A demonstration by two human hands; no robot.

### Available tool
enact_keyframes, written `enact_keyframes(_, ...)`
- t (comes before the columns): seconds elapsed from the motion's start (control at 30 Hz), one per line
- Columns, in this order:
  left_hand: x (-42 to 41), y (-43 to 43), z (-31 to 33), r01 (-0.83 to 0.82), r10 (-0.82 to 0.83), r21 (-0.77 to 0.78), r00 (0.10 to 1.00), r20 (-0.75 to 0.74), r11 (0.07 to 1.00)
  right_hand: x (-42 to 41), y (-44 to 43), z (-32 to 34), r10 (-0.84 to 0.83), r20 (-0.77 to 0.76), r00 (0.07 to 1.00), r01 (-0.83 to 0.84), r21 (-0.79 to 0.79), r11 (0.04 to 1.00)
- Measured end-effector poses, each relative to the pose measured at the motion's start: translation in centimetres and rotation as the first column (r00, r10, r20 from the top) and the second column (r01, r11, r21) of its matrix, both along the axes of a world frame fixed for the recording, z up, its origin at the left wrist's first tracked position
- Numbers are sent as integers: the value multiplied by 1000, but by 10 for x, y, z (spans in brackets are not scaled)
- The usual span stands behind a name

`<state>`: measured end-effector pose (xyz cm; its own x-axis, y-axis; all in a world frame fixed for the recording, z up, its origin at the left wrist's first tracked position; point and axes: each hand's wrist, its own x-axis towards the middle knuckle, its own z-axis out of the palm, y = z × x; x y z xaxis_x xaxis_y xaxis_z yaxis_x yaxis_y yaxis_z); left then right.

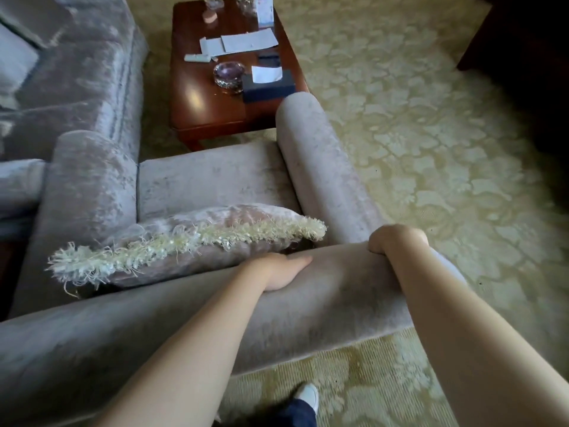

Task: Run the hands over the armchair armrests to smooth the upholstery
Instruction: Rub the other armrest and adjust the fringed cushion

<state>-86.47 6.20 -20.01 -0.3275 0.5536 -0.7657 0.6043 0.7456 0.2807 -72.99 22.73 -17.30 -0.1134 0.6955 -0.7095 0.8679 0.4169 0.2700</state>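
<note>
A pale grey velvet armchair is seen from behind and above. Its right armrest (317, 167) runs away from me and its left armrest (89, 183) stands at the left. Both hands are on the top of the chair back (338, 291), not on the armrests. My left hand (284, 269) lies flat along the back's top edge, fingers straight and pointing right. My right hand (395, 240) sits at the corner where the back meets the right armrest, its fingers curled over the edge and hidden behind it.
A fringed cushion (184, 238) leans on the seat against the back. A wooden coffee table (212, 115) with papers, a glass ashtray (229, 73) and a tissue box (268, 86) stands beyond the seat. A matching sofa (77, 72) is at left. Patterned carpet (431, 134) spreads right.
</note>
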Motion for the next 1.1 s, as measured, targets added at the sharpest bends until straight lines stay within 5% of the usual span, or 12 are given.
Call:
enact_keyframes(0.33, 15, -11, -6, -26, 34, 86, 994, -100, 996, 15, -18, -6, -121, -59, 991, 128, 118, 985)
enact_keyframes(0.5, 14, -15, 2, -44, 56, 74, 983, -172, 996, -8, -33, -13, -57, -256, 965, 78, 71, 994)
enact_keyframes(0.63, 0, -40, 16, -89, 98, 56, 976, -196, 994, -61, -83, -5, 238, -396, 887, -274, -35, 961)
enact_keyframes(0.77, -35, -98, 30, -94, 89, -13, 969, -230, 995, -134, -173, 17, 532, -432, 728, -617, -74, 784)
enact_keyframes(0.93, -97, -202, 43, -322, 308, -3, 908, -284, 947, -221, -273, 39, 558, -497, 664, -685, -105, 721)
enact_keyframes(1.1, -164, -327, 54, -551, 507, 67, 705, -496, 832, -294, -372, 56, 556, -560, 614, -730, -136, 670)
